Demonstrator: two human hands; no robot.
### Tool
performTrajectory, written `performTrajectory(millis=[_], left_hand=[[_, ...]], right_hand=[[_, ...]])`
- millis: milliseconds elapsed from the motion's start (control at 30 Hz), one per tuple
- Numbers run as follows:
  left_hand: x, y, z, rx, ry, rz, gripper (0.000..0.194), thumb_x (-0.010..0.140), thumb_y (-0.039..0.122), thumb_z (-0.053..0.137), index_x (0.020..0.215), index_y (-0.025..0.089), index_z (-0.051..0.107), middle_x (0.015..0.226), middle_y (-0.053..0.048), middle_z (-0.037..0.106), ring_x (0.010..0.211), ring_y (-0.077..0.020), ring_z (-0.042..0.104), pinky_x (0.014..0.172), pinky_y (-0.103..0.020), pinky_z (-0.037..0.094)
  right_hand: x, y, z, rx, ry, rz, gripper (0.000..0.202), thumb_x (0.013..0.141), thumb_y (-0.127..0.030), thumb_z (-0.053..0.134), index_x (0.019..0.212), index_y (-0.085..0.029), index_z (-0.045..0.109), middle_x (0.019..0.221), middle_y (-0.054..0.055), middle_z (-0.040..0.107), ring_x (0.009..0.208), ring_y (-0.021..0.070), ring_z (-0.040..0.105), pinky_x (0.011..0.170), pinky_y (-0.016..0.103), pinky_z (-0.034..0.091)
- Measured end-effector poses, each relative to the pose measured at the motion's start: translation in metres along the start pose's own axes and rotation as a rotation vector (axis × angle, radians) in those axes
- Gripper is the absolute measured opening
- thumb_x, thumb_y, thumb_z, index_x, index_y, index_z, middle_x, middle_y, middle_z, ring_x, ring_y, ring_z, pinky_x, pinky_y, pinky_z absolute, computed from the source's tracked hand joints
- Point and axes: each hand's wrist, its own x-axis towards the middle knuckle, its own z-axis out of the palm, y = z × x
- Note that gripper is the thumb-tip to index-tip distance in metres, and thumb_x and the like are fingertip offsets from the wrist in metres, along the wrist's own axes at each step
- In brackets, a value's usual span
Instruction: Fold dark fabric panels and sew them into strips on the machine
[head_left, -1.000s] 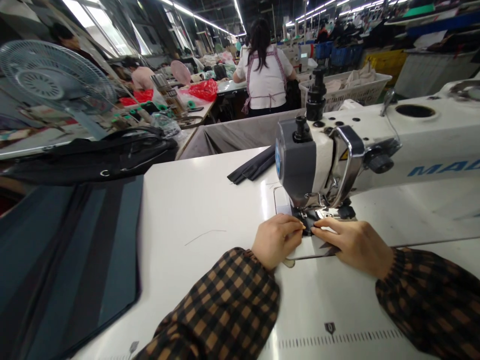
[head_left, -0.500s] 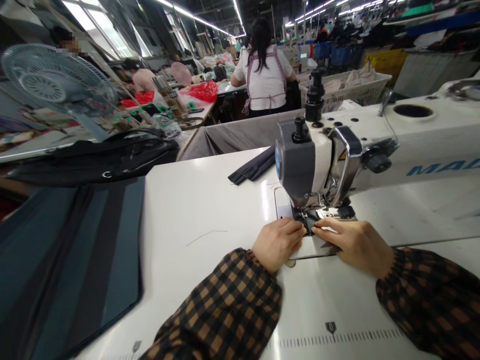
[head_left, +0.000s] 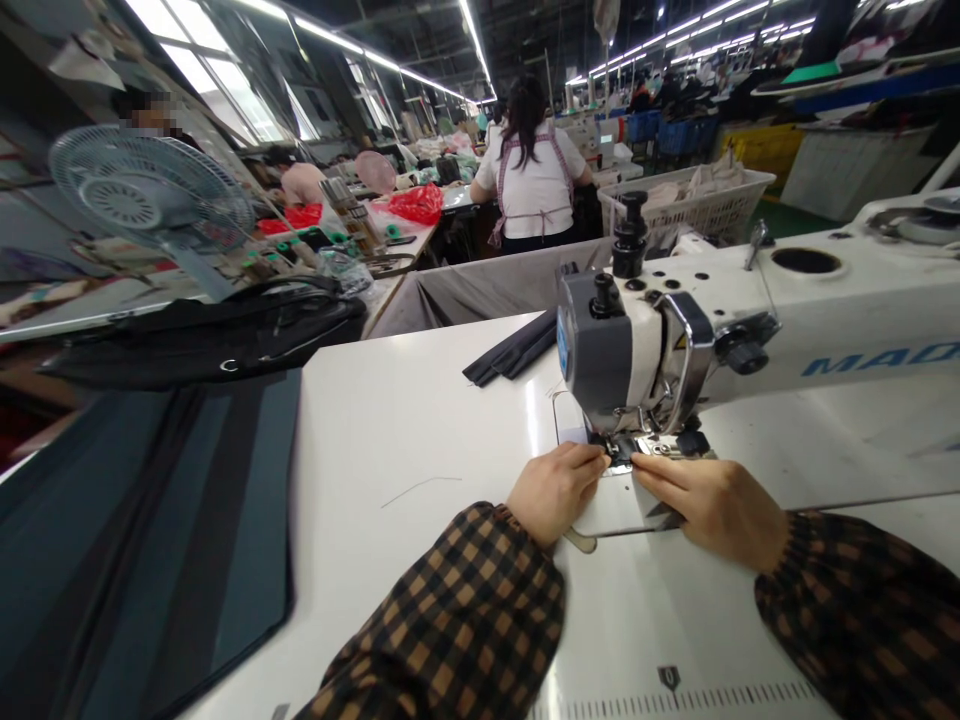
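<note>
My two hands meet at the needle end of a white sewing machine with a dark grey head cover, a small piece of black fabric lying under its presser foot between them. My left hand comes in from the left, fingers curled and drawn together, their tips at the fabric's left edge; my right hand reaches from the other side, fingers stretched nearly straight, tips at the right edge. Whether either set of fingers pinches the cloth or only presses it flat, I cannot tell. A dark pointed object shows beneath my right palm, too hidden to name. Both my wrists are cuffed in black-and-brown checked sleeves. On the white table, dark folded strips lie behind the machine head, a loose thread curves to the left of my hands, and a ruled scale runs along the near side. A large dark panel with black bands covers the table's left side, just in front of a black item with a metal ring. Beyond, a co-worker in a white top sits facing away, near a white basket of pale cloth.
</note>
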Motion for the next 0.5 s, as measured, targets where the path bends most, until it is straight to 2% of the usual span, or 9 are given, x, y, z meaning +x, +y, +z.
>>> performTrajectory(millis=[167, 267, 367, 500], left_hand=[[0.0025, 0.0044, -0.0023, 0.002, 0.015, -0.038, 0.026, 0.087, 0.018, 0.037, 0.108, 0.016, 0.052, 0.107, -0.006, 0.057, 0.096, -0.016, 0.053, 0.08, -0.029, 0.05], [0.0064, 0.0053, -0.004, 0.031, 0.015, -0.072, 0.024, 0.087, 0.019, 0.036, 0.104, 0.016, 0.054, 0.103, -0.007, 0.057, 0.096, -0.016, 0.053, 0.079, -0.029, 0.05], [0.0084, 0.0053, -0.005, 0.021, 0.015, -0.079, 0.024, 0.087, 0.018, 0.036, 0.102, 0.015, 0.054, 0.102, -0.007, 0.057, 0.099, -0.0163, 0.051, 0.083, -0.029, 0.048], [0.0048, 0.0074, -0.0062, -0.054, 0.033, -0.073, 0.026, 0.086, 0.017, 0.037, 0.105, 0.014, 0.055, 0.103, -0.008, 0.058, 0.099, -0.0166, 0.051, 0.085, -0.029, 0.047]], right_hand=[[0.0014, -0.001, -0.0002, 0.026, -0.017, 0.065, 0.059, 0.06, 0.002, 0.035, 0.113, -0.016, 0.054, 0.121, 0.004, 0.053, 0.088, 0.0155, 0.06, 0.069, 0.027, 0.05], [0.0021, -0.0005, 0.0008, 0.045, -0.013, 0.051, 0.063, 0.057, 0.001, 0.035, 0.116, -0.015, 0.051, 0.122, 0.004, 0.052, 0.089, 0.0159, 0.059, 0.069, 0.027, 0.05], [0.0001, 0.0004, 0.0031, 0.097, 0.039, 0.01, 0.06, 0.059, 0.0, 0.036, 0.115, -0.014, 0.051, 0.118, 0.006, 0.055, 0.09, 0.0161, 0.059, 0.073, 0.027, 0.05], [-0.0021, -0.0002, 0.0029, 0.153, 0.108, -0.016, 0.045, 0.068, -0.002, 0.037, 0.108, -0.013, 0.054, 0.105, 0.008, 0.061, 0.09, 0.0169, 0.059, 0.074, 0.027, 0.049]])
